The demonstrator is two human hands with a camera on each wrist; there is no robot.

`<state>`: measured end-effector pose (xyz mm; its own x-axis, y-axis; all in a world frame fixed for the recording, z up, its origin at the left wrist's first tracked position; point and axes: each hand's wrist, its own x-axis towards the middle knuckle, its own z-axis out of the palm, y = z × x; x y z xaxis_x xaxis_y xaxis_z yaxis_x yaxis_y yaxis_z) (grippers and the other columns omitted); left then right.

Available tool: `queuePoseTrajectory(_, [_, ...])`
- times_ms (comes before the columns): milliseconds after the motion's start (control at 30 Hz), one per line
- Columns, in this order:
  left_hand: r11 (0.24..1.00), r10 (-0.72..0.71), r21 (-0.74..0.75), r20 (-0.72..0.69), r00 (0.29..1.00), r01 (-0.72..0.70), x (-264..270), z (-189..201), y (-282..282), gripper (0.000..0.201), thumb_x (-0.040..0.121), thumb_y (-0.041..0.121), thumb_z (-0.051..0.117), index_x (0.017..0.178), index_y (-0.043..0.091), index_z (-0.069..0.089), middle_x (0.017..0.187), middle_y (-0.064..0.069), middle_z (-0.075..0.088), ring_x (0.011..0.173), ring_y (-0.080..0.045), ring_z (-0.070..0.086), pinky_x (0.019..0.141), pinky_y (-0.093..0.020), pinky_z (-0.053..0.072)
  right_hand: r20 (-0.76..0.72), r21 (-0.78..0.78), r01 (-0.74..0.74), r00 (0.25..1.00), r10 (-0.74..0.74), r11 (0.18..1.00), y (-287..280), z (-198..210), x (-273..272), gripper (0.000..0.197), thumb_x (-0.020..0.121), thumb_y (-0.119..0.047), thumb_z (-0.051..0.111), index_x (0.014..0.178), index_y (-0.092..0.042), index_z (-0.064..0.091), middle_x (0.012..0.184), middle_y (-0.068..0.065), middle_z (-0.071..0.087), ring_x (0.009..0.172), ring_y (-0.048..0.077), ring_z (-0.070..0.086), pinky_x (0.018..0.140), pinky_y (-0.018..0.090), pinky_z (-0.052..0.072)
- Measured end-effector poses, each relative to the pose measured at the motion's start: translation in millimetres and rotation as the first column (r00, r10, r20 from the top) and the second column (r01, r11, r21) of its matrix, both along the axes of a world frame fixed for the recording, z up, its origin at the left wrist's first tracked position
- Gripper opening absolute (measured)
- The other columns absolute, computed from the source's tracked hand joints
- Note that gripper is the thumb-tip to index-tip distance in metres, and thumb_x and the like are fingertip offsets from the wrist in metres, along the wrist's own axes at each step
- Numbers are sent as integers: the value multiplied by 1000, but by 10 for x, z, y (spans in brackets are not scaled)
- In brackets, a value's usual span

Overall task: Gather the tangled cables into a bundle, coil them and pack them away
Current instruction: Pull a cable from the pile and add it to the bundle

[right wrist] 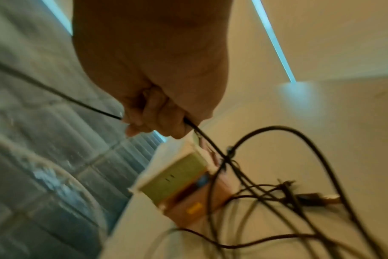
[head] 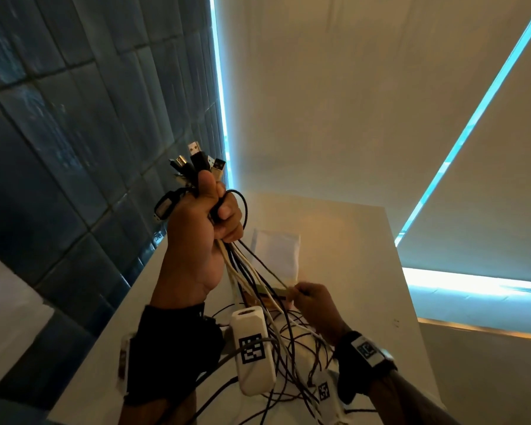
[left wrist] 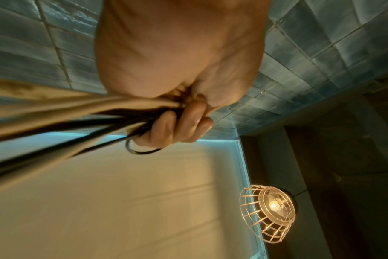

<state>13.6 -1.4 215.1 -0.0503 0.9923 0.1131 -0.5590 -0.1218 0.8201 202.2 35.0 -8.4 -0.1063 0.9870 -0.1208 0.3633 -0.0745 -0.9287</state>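
**Plug ends gathered, tails still tangled**

Nearest the head camera, loose loops of black and white cable (head: 292,357) are still lying crossed over one another on the white table (head: 365,240), so the untangling is only partly done. Just above that tangle, the right hand (head: 311,297) is working low, its fingers curled and pinching a single thin black cable (right wrist: 207,138), which is running through the fist and out both sides; it appears to be drawing that strand free of the heap.

Higher and farther out, the left hand (head: 207,219) is holding the bundle upright, fingers (left wrist: 179,122) wrapped tightly round the gathered cables, with the USB plugs (head: 196,161) sticking out above the fist. A white adapter block (head: 252,348) is hanging in among the strands below the wrist.

Beyond the hands, a white pouch (head: 278,251) is lying flat on the table, and a small box (right wrist: 177,180) is sitting beside the cables; which one is meant for storage I cannot tell.

By my judgement, gathering is well underway, while coiling and packing are not yet begun.
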Motion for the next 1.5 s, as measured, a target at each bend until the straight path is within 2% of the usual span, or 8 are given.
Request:
queuePoseTrajectory(167, [991, 40, -124, -64, 997, -47, 49, -78, 38, 35, 102, 35, 29, 73, 17, 39, 47, 8, 40, 37, -5, 32, 37, -17, 25, -522, 34, 82, 851, -52, 996, 84, 1008, -57, 19, 93, -16, 56, 89, 1, 62, 56, 1, 39, 45, 13, 27, 40, 25, 23])
queuePoseTrajectory(367, [979, 115, -140, -202, 972, -145, 133, -124, 18, 28, 102, 33, 33, 86, 15, 47, 60, 0, 66, 50, -12, 54, 45, -22, 39, -594, 310, -89, 759, 266, 947, -107, 1723, -225, 16, 93, -14, 55, 87, 0, 61, 53, -1, 36, 43, 11, 24, 40, 19, 23])
queuePoseTrajectory(500, [987, 91, -121, -115, 989, -105, 169, -103, -3, 37, 103, 34, 29, 121, 10, 50, 71, -3, 72, 64, -14, 66, 55, -24, 53, -495, 348, -219, 782, 378, 911, -198, 1650, -289, 18, 93, -16, 54, 80, -7, 63, 51, -10, 42, 42, 9, 28, 42, 20, 25])
queuePoseTrajectory(667, [995, 34, -93, 123, 992, -23, 141, -3, -18, 36, 101, 37, 32, 76, 15, 46, 61, 0, 59, 51, -13, 54, 51, -23, 48, -418, 209, -271, 844, 337, 940, -218, 1291, -237, 19, 95, -5, 52, 79, -3, 62, 50, -10, 50, 42, 2, 40, 42, 15, 33])
queuePoseTrajectory(1033, [1000, -12, -12, 94, 996, 14, 92, 28, -3, 38, 101, 36, 26, 68, 17, 33, 47, 10, 35, 37, -2, 25, 41, -18, 26, -298, 107, -170, 935, 195, 980, -48, 586, -194, 21, 95, -1, 52, 77, 3, 62, 56, -9, 53, 49, -3, 49, 52, 12, 41])
queuePoseTrajectory(1233, [1000, -12, 29, 63, 998, 10, -49, 49, -21, 36, 101, 36, 28, 72, 18, 38, 53, 8, 46, 37, -3, 27, 42, -19, 29, -54, 53, -85, 995, 88, 995, 68, -107, -14, 31, 90, -10, 59, 62, -19, 65, 62, -3, 61, 63, 9, 55, 68, 34, 45])
queuePoseTrajectory(1333, [1000, 11, 12, -3, 1000, -11, -58, 41, -24, 33, 100, 35, 30, 75, 17, 39, 60, 3, 54, 35, -4, 27, 40, -19, 29, 92, 40, -24, 996, 20, 999, 101, -149, 20, 31, 89, -11, 61, 60, -22, 65, 58, -8, 60, 56, 0, 52, 65, 28, 43])
queuePoseTrajectory(1500, [992, 68, -105, -32, 997, -71, -45, -45, 32, 33, 101, 35, 32, 74, 17, 41, 55, 4, 55, 34, -4, 28, 40, -18, 26, -310, 49, 149, 942, -126, 988, 139, 535, -24, 16, 91, -14, 60, 85, -2, 69, 56, -5, 51, 47, 10, 37, 43, 25, 29])
